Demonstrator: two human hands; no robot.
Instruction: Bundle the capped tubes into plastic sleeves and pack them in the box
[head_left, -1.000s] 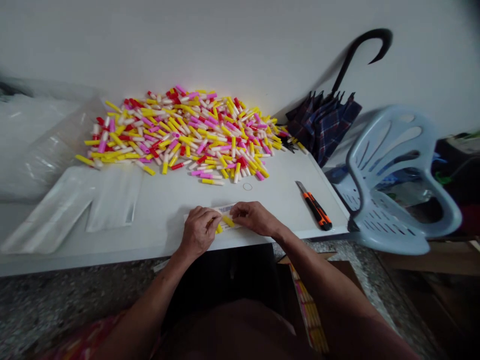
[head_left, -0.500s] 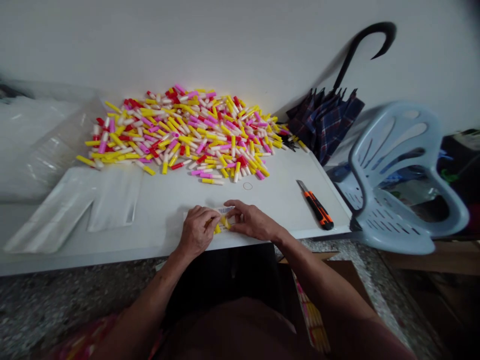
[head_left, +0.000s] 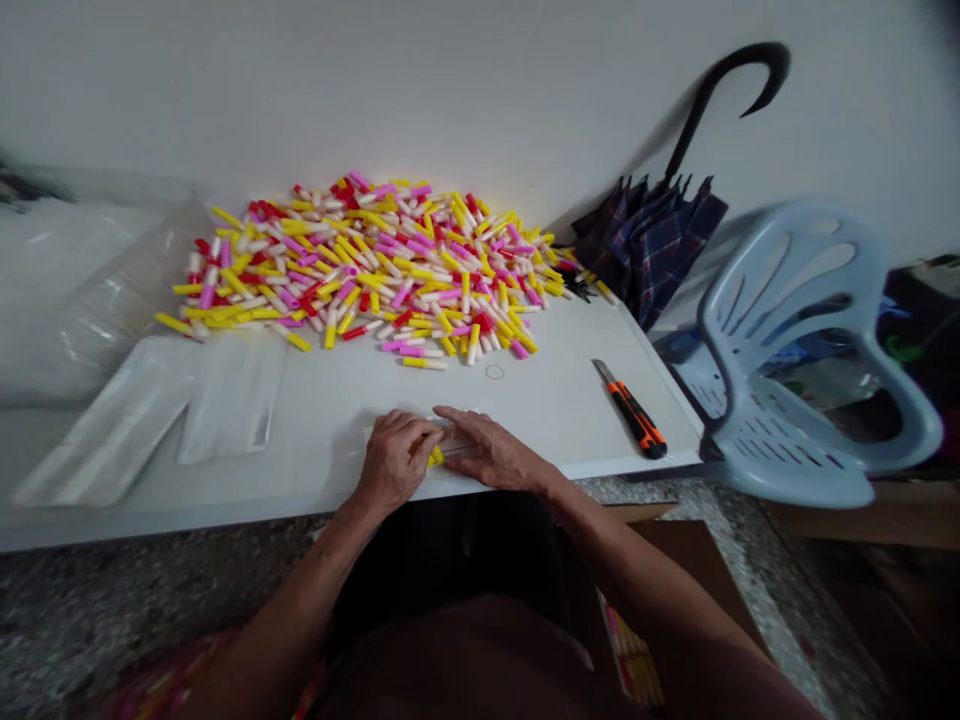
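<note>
Yellow tube (head_left: 435, 457) half hidden under left hand (head_left: 391, 462); label (head_left: 444, 424) print unreadable.

Only 1 view is here: the camera is worn on the person's head and looks forward and down, close above the tabletop (head_left: 322, 430), the left hand (head_left: 391, 462) and the right hand (head_left: 491, 450).

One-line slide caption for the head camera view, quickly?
Head view: left hand and right hand handle a yellow tube on a white card below a heap of colored tubes.
</note>
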